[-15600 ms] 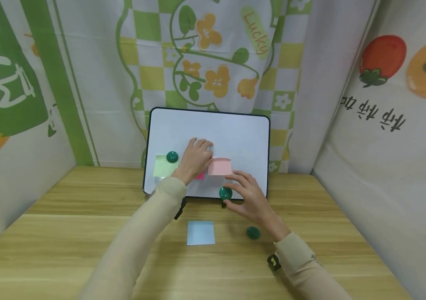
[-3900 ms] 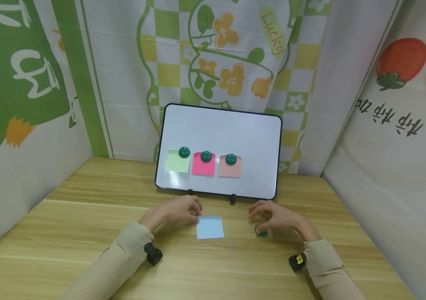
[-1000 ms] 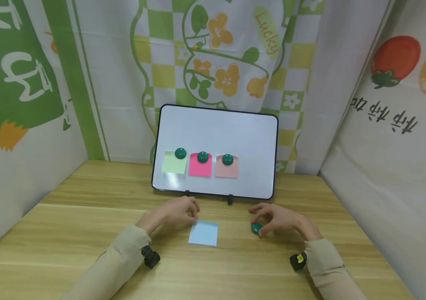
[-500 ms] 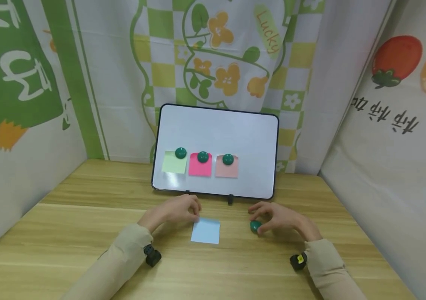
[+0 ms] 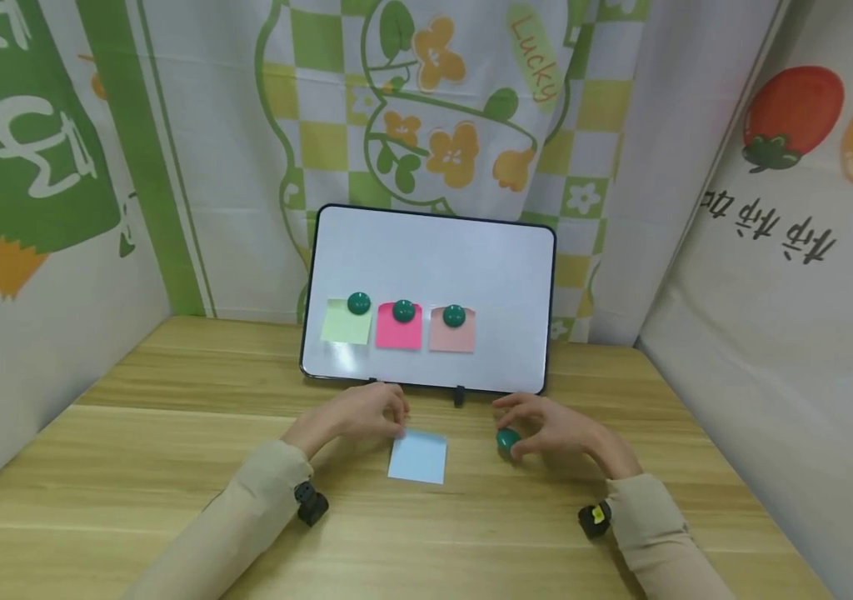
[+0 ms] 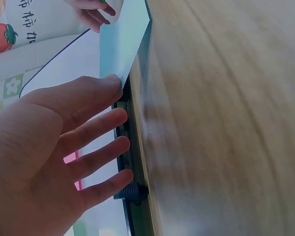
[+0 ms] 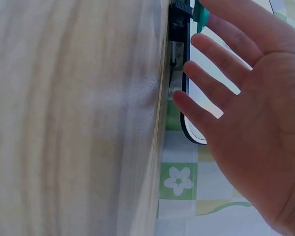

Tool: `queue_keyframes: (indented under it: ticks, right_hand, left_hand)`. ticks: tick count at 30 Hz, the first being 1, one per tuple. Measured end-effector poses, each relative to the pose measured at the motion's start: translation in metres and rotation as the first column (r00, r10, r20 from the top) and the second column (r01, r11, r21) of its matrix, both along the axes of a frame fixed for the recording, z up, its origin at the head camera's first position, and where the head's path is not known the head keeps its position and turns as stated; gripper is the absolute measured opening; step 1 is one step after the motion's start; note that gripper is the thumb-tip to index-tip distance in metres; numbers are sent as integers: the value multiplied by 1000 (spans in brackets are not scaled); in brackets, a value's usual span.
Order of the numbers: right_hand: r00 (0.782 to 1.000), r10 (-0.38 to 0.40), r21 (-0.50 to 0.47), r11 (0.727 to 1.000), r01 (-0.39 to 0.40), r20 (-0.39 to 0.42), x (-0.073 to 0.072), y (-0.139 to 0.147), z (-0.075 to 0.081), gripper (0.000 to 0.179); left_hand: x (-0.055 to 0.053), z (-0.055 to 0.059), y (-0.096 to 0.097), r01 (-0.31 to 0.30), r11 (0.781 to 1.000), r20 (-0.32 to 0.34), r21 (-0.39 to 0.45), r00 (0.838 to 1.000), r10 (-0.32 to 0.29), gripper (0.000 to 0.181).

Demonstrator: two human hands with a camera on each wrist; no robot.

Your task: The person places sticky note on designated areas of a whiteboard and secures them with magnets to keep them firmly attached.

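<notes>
My left hand (image 5: 366, 414) pinches a light blue sticky note (image 5: 417, 457) by its upper left corner between thumb and index finger. In the left wrist view the note (image 6: 119, 44) stands tilted above the wood, while the other fingers stay spread. Between the thumb and fingers of my right hand (image 5: 557, 429) is a round green magnet (image 5: 506, 440); part of it (image 7: 200, 17) shows at the top of the right wrist view. Behind both hands, a whiteboard (image 5: 505, 275) bears a pale green note (image 5: 344, 327), a hot pink note (image 5: 398, 335) and a light pink note (image 5: 452, 337).
Each note on the board has a green magnet (image 5: 454, 316) at its upper part. Black feet (image 5: 460, 396) support the board at the back of the wooden table (image 5: 426, 542). Printed curtains (image 5: 231, 167) close off the back and sides.
Since the oldest frame, the hot pink and light pink notes have gained magnets and both hands have left the board. Over the last second, the blue note and the held magnet have shifted slightly toward the board.
</notes>
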State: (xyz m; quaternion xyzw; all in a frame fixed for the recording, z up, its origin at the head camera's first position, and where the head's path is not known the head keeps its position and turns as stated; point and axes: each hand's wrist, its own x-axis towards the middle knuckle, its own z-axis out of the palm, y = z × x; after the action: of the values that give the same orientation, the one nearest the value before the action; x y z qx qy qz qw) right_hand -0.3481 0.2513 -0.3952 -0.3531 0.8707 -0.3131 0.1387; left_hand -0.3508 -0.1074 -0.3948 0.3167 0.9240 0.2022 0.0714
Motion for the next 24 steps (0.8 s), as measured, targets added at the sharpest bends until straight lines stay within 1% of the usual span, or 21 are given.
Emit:
queue_keyframes:
  ticks: [5,9,11,15,20,24]
  right_hand:
    - [1000,-16,2,1000,16,-24,-1,0,2,37]
    - [999,-3,-15,1000,3,-54,0,-1,2,37]
    - [997,5,-21,1000,-7,-76,0,-2,0,37]
    - [991,14,-43,999,-20,-132,-2,-3,-2,36]
    - [975,-16,-70,998,0,-220,-3,-4,1,35]
    - [958,-46,-100,995,19,-283,-2,-4,6,34]
  left_hand:
    - [-2,6,6,-12,1000,-7,8,1000,12,7]
    - [-4,9,12,13,1000,-44,-1,999,-13,8]
    - [-5,10,15,25,1000,-68,-18,997,-26,9]
    - [-7,13,23,35,999,-99,-24,994,-37,12]
    - [-11,19,34,19,999,-148,-26,989,-23,13]
    - [-14,25,41,4,1000,-160,-9,987,-5,10]
